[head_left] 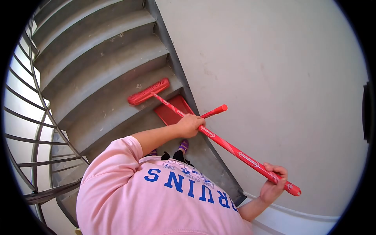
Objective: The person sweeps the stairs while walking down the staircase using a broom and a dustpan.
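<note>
A red broom [149,93] rests its bristled head on a stair tread, its long patterned handle slanting down to the right across my view. My left hand [190,124] is closed around the middle of that handle. Near the handle's end, my right hand [275,183] has its fingers wrapped round it. A red dustpan [175,110] sits just below the broom head, against a stair riser beside the wall. A short red handle [214,111] juts out past my left hand; its join with the dustpan is hidden, and I cannot tell whether that hand also grips it.
Curved grey stairs [105,58] climb away toward the upper left. A dark metal railing [43,105] bounds the left side, and a plain pale wall [266,70] the right. My feet in purple sandals [183,145] stand on a step below the dustpan.
</note>
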A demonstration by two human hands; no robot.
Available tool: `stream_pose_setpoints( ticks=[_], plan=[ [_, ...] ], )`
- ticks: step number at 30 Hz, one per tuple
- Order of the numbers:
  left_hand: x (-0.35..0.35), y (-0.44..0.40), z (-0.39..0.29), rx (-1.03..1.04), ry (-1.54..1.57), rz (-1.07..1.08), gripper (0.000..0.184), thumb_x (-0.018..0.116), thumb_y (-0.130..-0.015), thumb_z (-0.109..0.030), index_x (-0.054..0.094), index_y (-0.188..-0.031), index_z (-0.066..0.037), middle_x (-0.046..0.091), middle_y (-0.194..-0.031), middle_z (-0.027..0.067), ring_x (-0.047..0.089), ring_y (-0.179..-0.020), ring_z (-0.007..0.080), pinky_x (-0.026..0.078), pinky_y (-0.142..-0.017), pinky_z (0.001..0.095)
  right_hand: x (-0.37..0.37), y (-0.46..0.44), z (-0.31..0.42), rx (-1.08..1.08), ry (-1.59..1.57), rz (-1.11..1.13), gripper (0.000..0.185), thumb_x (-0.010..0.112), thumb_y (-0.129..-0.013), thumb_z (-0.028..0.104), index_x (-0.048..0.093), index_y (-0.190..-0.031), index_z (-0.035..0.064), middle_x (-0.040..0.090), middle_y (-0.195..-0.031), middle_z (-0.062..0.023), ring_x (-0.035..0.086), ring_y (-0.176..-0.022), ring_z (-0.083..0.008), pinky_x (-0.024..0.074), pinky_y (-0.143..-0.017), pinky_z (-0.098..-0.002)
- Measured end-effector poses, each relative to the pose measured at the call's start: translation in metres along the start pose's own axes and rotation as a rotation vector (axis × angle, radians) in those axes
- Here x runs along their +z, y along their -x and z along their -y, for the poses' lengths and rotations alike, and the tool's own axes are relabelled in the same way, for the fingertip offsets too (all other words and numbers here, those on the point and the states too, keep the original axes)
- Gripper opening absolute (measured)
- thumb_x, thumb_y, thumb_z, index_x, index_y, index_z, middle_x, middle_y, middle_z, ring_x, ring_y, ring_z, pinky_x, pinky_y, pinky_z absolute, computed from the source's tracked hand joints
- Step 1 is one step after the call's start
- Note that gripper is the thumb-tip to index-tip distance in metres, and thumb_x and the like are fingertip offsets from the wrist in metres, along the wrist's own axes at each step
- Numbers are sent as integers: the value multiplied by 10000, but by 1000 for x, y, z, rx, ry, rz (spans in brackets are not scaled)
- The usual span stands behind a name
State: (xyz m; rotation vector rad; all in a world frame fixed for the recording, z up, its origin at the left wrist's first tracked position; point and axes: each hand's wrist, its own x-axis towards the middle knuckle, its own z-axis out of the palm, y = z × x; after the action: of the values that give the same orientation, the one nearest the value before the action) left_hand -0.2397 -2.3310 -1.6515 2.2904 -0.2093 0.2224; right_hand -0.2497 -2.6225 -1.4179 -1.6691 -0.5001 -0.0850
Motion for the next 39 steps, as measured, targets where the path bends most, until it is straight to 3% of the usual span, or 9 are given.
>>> stream_pose_setpoints(
  ticks=[7, 13, 18, 23, 26, 29, 34, 39],
  plan=[
    [3, -5, -37, 37, 109, 84, 156, 590, -757, -103, 572, -912, -103, 608, -826, 84, 580, -821, 288, 435, -730, 424, -22, -16, 25, -145, -10, 54, 459, 406, -917, 484, 523, -946, 41, 621, -777, -113, 600, -778, -252, 427, -847, -428],
    [-13, -8, -53, 98, 129, 129, 175, 567, -766, -84, 570, -939, -109, 608, -873, 77, 577, -867, 281, 422, -749, 411, -32, -23, 41, -314, 47, 9, 482, 414, -905, 513, 510, -922, 41, 612, -734, -112, 602, -739, -251, 459, -791, -421],
    [-54, -22, -44, 73, 25, 65, 210, 562, -737, -52, 575, -940, -104, 600, -902, 81, 569, -886, 286, 423, -750, 416, -18, -34, 37, -249, -81, 9, 473, 432, -897, 521, 529, -935, 60, 613, -795, -104, 602, -781, -247, 447, -818, -411],
    [-53, -38, 54, -93, -150, -28, 189, 591, -695, -46, 603, -875, -105, 598, -868, 97, 564, -867, 299, 427, -737, 416, 54, -33, -24, -66, -42, 21, 440, 449, -914, 448, 521, -950, 15, 613, -927, -173, 599, -918, -300, 439, -890, -432],
    [-43, -30, 89, -152, -121, 95, 200, 594, -699, -75, 607, -893, -126, 599, -892, 89, 547, -963, 302, 385, -852, 470, 82, -15, -34, -36, -30, 85, 407, 464, -922, 402, 539, -944, 2, 613, -960, -175, 590, -965, -299, 422, -919, -430],
    [-33, -28, 81, -133, -175, 32, 144, 598, -707, -83, 607, -844, -126, 604, -849, 80, 567, -865, 274, 404, -783, 390, 78, -10, -36, -20, -49, 66, 403, 469, -924, 383, 552, -922, -11, 614, -969, -181, 589, -970, -305, 423, -918, -433],
    [-29, -28, 59, -149, -185, 143, 158, 610, -715, -129, 601, -873, -123, 606, -872, 81, 562, -901, 279, 390, -808, 408, 56, -1, -27, -53, 40, 99, 406, 429, -933, 398, 530, -910, 5, 609, -946, -181, 587, -964, -332, 415, -926, -452],
    [-17, -30, 19, -114, -80, 203, 212, 562, -730, -93, 582, -941, -96, 612, -897, 113, 566, -927, 317, 396, -820, 439, 33, -3, -3, -156, 70, 5, 437, 388, -938, 436, 510, -846, 27, 606, -842, -157, 601, -839, -310, 450, -858, -458]
  ],
)
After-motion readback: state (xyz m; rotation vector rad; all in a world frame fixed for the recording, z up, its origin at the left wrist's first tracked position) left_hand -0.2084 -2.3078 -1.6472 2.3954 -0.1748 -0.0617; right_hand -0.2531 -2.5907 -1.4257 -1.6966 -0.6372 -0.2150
